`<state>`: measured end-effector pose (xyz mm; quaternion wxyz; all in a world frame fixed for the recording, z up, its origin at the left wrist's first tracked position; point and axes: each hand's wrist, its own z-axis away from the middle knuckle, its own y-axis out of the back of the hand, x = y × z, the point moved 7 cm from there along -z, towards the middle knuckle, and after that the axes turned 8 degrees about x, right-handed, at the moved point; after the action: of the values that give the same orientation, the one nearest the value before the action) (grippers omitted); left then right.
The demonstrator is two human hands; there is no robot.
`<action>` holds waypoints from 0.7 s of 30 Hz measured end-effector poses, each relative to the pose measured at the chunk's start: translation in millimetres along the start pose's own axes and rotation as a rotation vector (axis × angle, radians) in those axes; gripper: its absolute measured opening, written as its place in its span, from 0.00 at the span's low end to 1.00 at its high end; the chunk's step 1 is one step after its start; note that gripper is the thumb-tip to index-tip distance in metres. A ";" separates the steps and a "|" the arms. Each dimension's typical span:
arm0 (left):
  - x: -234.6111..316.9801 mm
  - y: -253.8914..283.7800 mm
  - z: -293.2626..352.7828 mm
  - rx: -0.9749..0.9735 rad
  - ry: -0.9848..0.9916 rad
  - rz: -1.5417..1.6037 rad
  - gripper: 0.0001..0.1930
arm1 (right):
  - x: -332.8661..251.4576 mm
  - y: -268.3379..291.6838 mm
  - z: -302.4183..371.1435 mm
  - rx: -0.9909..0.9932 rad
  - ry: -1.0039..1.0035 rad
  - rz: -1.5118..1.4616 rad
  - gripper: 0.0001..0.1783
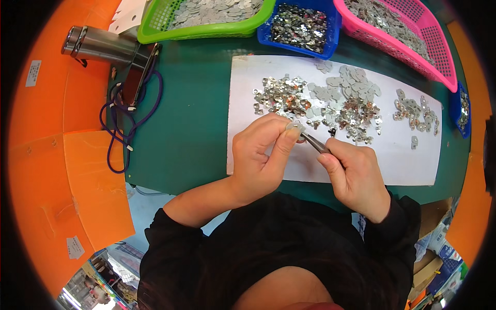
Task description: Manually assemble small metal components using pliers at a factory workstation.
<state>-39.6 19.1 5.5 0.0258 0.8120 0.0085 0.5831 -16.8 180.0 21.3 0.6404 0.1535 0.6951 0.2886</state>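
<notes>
My left hand (258, 160) pinches a small flat grey metal plate (295, 126) between thumb and fingertips, above the near edge of a white board (408, 165). Closed around slim metal tweezers (315, 144), my right hand (359, 178) brings their tips against the plate. Whether the tips hold a smaller part cannot be made out. Just beyond my hands lie a heap of shiny small metal clips (281, 93), a heap of flat grey plates (356, 82) and a mixed heap of silvery and coppery clips (360, 116). Several plates with fittings (413, 112) are spread at the right.
Along the far edge stand a green basket (206, 33), a blue tray (297, 47) and a pink basket (398, 51), all with metal parts. A smaller blue tray (454, 111) sits far right. A steel flask (106, 46) and a phone with a purple cord (160, 95) lie left.
</notes>
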 end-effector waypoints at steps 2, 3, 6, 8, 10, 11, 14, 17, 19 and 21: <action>7.7 -4.1 -4.0 -0.085 -0.101 -0.154 0.06 | 2.6 7.9 1.7 0.040 0.018 0.025 0.15; 6.6 -2.7 -6.3 -0.090 -0.101 -0.144 0.06 | 3.6 13.5 2.2 0.074 0.043 0.043 0.16; 11.9 6.8 -13.4 -0.062 -0.206 -0.203 0.07 | 29.9 69.9 9.9 0.312 -0.112 0.226 0.11; 5.8 13.1 -21.1 0.021 -0.108 -0.158 0.07 | 57.1 114.3 29.1 0.561 -0.187 0.478 0.15; 4.0 14.0 -21.5 0.041 -0.089 -0.162 0.07 | 73.5 136.9 41.4 0.536 -0.213 0.793 0.16; 3.6 11.4 -21.5 0.025 -0.053 -0.166 0.06 | 76.7 138.9 43.8 0.531 -0.209 0.790 0.16; 1.5 8.1 -23.7 0.000 -0.017 -0.174 0.05 | 85.9 143.1 47.7 0.457 -0.351 0.975 0.17; -0.3 9.3 -25.7 -0.023 0.064 -0.117 0.05 | 73.0 142.5 38.8 0.484 -0.195 1.061 0.15; 3.4 10.5 -28.4 -0.031 0.146 -0.061 0.06 | 56.3 131.9 25.2 0.516 -0.105 0.577 0.11; 18.3 -7.2 -29.6 -0.244 0.062 -0.077 0.06 | 37.0 103.3 9.6 0.499 0.062 0.364 0.08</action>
<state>-61.7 28.1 31.9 0.1463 0.7834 -0.0305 0.6033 -28.4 284.8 53.2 0.4990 0.4191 0.7249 0.2233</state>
